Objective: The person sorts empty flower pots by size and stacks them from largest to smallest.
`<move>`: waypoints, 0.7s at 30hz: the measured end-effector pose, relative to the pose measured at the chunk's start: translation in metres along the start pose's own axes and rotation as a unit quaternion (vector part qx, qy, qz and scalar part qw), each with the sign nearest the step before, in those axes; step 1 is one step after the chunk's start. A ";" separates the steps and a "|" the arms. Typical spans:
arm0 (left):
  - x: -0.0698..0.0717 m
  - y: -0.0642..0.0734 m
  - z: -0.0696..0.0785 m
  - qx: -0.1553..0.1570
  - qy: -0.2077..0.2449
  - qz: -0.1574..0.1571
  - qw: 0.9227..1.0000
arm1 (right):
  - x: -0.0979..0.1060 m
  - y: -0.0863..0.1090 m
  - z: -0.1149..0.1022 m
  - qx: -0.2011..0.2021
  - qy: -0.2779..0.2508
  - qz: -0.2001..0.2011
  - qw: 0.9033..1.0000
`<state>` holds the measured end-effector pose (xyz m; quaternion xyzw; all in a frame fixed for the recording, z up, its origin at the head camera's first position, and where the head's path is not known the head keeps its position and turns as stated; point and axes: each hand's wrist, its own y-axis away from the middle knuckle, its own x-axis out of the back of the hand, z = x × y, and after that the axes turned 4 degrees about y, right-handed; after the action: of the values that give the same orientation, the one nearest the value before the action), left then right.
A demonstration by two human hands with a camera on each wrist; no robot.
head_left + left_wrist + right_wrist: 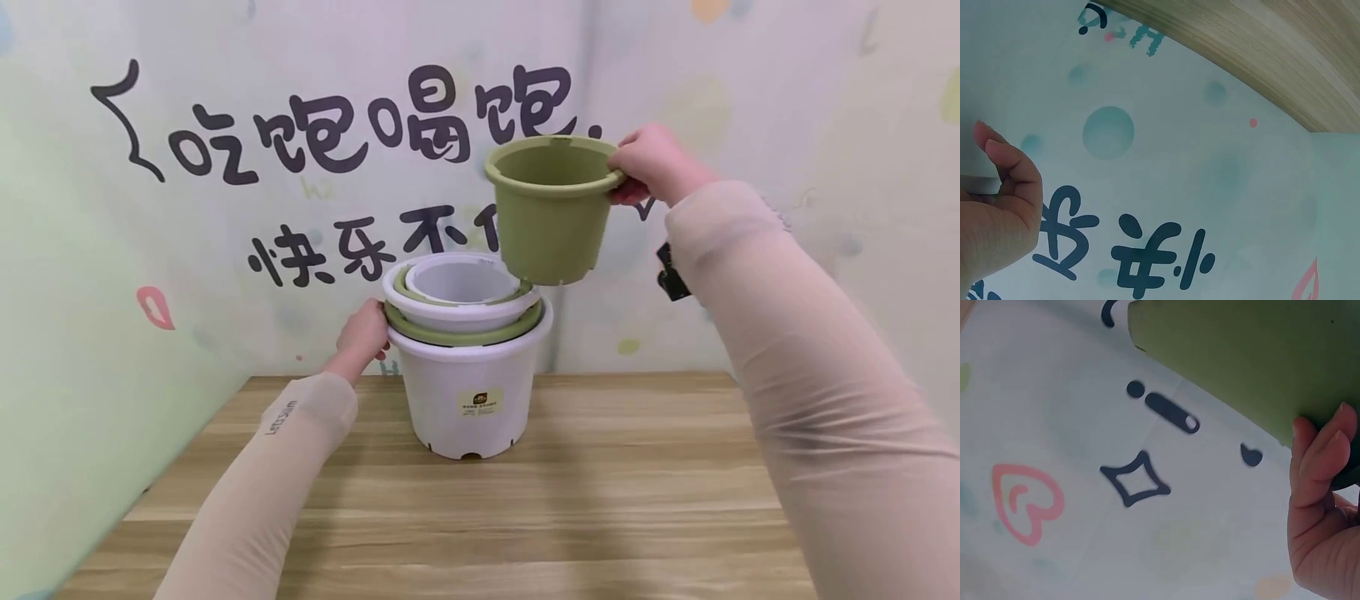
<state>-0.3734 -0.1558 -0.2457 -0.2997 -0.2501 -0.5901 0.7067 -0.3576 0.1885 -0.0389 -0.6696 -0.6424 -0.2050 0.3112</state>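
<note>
In the head view, my right hand (651, 167) pinches the rim of a green plastic flower pot (553, 229), held upright in the air. The right wrist view shows the fingers (1325, 450) lying against the green pot's side (1241, 356). My left hand (364, 335) grips the left rim of a large white flower pot (467, 400) on the table. Nested inside that pot are a green pot (465, 337), a white one (461, 313) and smaller green and white pots. In the left wrist view, the left hand (1007, 206) has curled fingers at the rim, mostly cut off.
The wooden table (637, 483) runs back to a pale wall (810, 100) printed with dark lettering and coloured spots. A side wall (82, 333) stands at the left. A label (480, 403) is stuck on the large white pot.
</note>
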 end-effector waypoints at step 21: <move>-0.001 0.000 -0.001 0.001 -0.003 0.005 1.000 | -0.090 -0.023 -0.029 0.026 -0.104 0.044 0.993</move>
<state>-0.3736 -0.1560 -0.2472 -0.3027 -0.2512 -0.5850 0.7092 -0.3848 0.1022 -0.0748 -0.7064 -0.6465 -0.1033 0.2690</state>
